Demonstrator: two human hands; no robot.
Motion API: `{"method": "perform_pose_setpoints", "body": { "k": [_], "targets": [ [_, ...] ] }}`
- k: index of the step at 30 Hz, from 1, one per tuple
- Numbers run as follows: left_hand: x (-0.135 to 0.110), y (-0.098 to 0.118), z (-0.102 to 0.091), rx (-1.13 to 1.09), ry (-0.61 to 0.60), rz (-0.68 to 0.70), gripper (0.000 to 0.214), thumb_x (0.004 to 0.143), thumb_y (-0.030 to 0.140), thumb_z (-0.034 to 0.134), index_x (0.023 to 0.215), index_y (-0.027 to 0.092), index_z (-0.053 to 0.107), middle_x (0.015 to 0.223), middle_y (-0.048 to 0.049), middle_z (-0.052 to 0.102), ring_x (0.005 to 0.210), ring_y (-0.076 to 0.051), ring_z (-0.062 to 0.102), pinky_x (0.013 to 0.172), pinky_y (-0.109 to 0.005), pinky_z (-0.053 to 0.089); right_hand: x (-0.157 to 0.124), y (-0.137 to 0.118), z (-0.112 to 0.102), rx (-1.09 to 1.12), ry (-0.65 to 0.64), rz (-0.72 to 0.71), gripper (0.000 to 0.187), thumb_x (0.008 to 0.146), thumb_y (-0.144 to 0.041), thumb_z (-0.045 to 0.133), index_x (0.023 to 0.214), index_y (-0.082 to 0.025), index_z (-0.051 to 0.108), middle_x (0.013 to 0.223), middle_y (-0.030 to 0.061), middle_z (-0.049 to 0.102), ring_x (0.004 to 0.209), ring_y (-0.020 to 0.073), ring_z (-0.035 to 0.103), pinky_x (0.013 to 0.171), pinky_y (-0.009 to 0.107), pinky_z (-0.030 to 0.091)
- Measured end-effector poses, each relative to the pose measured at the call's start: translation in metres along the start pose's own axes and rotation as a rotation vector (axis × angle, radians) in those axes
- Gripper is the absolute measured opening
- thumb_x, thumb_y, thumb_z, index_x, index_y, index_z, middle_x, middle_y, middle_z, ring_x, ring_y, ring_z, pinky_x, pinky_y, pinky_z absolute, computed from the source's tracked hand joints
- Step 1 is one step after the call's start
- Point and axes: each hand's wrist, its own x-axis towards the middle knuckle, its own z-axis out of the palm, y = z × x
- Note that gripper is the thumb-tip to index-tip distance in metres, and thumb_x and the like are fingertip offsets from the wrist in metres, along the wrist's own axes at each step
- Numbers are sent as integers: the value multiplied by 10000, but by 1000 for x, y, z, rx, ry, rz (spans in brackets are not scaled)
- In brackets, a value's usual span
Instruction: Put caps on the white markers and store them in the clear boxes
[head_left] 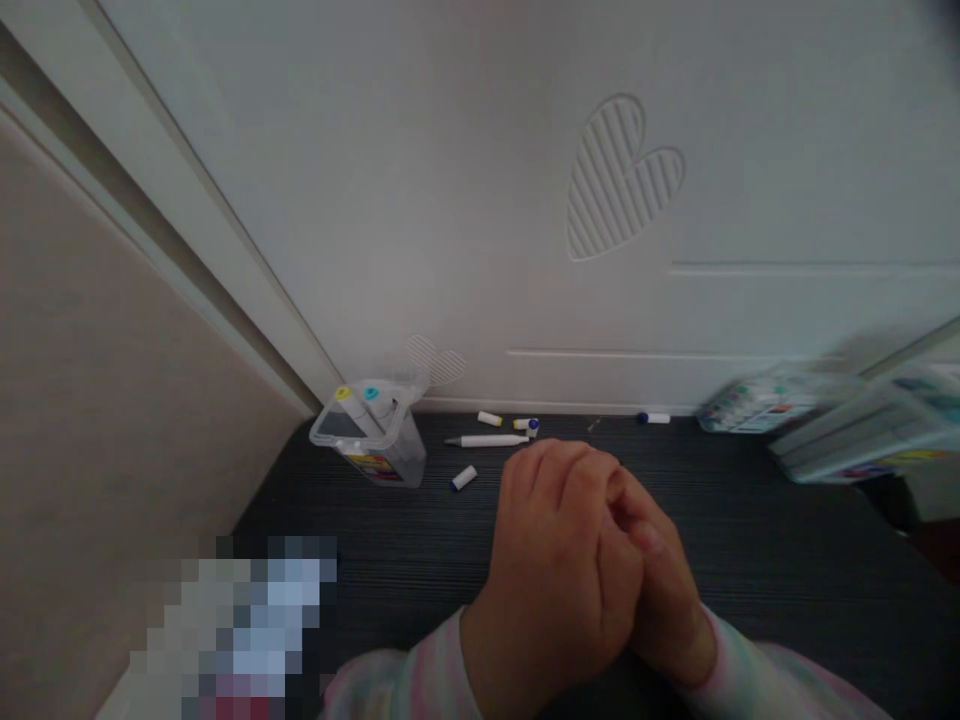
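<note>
My left hand (559, 560) is closed, its fingers folded over my right hand (667, 580) just in front of me. The right hand's fingers are curled too, mostly hidden behind the left, and anything between the palms is out of sight. Beyond the knuckles lies a white marker (491, 441) with a grey tip, uncapped. Nearest the left hand is a white cap with a blue end (464, 478). Farther back are a white cap with a yellow end (490, 419), a small blue-ended piece (532, 427) and another blue-ended white cap (654, 418).
A clear plastic box (405, 455) with yellow- and blue-topped markers stands at the back left of the dark table (390, 570). At the right are a pack of markers (757, 402) and a clear container (840, 430). A white panel with heart reliefs (622, 180) rises behind.
</note>
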Motion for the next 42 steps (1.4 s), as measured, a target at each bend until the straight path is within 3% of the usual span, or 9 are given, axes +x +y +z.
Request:
{"method": "perform_pose_setpoints", "body": {
  "k": [9, 17, 22, 24, 29, 34, 38, 42],
  "targets": [
    [2, -4, -3, 70, -14, -69, 249, 819, 109, 353, 1014, 101, 508, 995, -105, 573, 950, -201, 489, 876, -387, 405, 6, -6, 6, -180, -24, 2, 257, 906, -297, 307, 746, -224, 495, 655, -6, 526, 595, 150, 469, 566, 275, 381],
    [9, -10, -19, 154, -42, -122, 237, 874, 146, 365, 1055, 145, 518, 1034, -81, 574, 986, -200, 481, 879, -394, 395, 16, -12, 4, -253, -130, 128, 274, 923, -384, 299, 859, -205, 497, 696, -14, 505, 611, 120, 452, 565, 245, 379],
    [12, -6, -36, 148, -145, -154, 155, 861, 187, 421, 880, 165, 573, 875, -48, 599, 857, -195, 507, 787, -377, 423, 26, -30, 1, -289, -275, 176, 246, 918, -347, 348, 1056, -202, 491, 1008, 39, 580, 902, 129, 528, 823, 255, 413],
    [14, -7, -44, 151, -164, -183, 133, 845, 191, 458, 879, 168, 585, 871, -45, 607, 857, -197, 512, 786, -372, 422, 32, -42, 1, -333, -341, 188, 258, 920, -340, 349, 1087, -209, 495, 1063, 43, 576, 947, 129, 526, 858, 258, 405],
    [18, -13, -64, 59, -81, -229, 110, 823, 197, 511, 884, 182, 601, 861, -28, 622, 834, -164, 538, 758, -301, 431, 48, -68, 6, -433, -446, 135, 265, 911, -328, 378, 1108, -230, 526, 1050, 26, 594, 933, 132, 548, 834, 263, 424],
    [15, -18, -80, -64, 66, -287, 97, 803, 204, 549, 884, 234, 594, 821, 20, 602, 759, -113, 547, 698, -233, 433, 58, -69, 9, -488, -415, 106, 228, 860, -302, 481, 1045, -220, 586, 1007, 29, 626, 906, 159, 579, 799, 283, 459],
    [10, -20, -80, -255, 200, -337, 312, 797, 189, 570, 1070, 333, 526, 863, 52, 586, 789, -82, 554, 756, -208, 438, 60, -60, 4, -539, -394, 89, 202, 821, -282, 535, 996, -223, 618, 958, 23, 652, 836, 162, 605, 726, 273, 482],
    [9, -14, -75, -410, 192, -340, 398, 770, 158, 605, 1097, 367, 516, 855, 62, 600, 790, -67, 568, 720, -159, 453, 60, -54, 1, -551, -391, 34, 210, 821, -279, 534, 1012, -237, 612, 1026, 32, 648, 937, 181, 599, 797, 297, 483]
  ]
}}
